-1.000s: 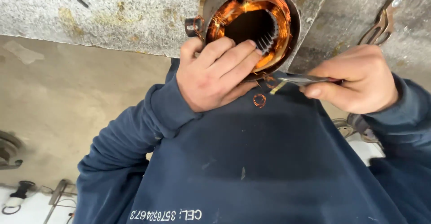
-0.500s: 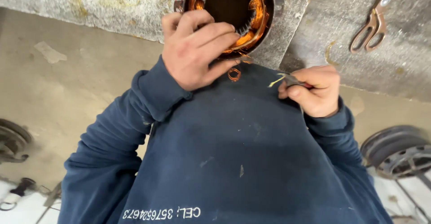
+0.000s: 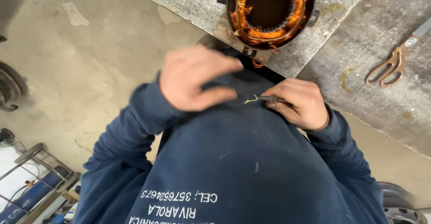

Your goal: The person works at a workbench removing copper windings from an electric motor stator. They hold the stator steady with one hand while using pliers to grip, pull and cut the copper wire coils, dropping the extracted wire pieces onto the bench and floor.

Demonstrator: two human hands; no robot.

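left hand [image 3: 193, 78] off the stator [image 3: 269, 13] now, loose, empty | right hand [image 3: 298, 102] pinching pliers [image 3: 269, 99] with wire scrap [image 3: 251, 100] pulled clear

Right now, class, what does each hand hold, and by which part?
The right hand pinches a thin dark tool near its tip, a bit of wire sticking out. The left hand holds nothing.

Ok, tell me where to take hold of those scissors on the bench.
Take the scissors by the two copper-coloured loop handles, which lie toward the person while the blades point away to the upper right. They lie flat on the grey bench, so probably best to come in from the near side, above the loops.
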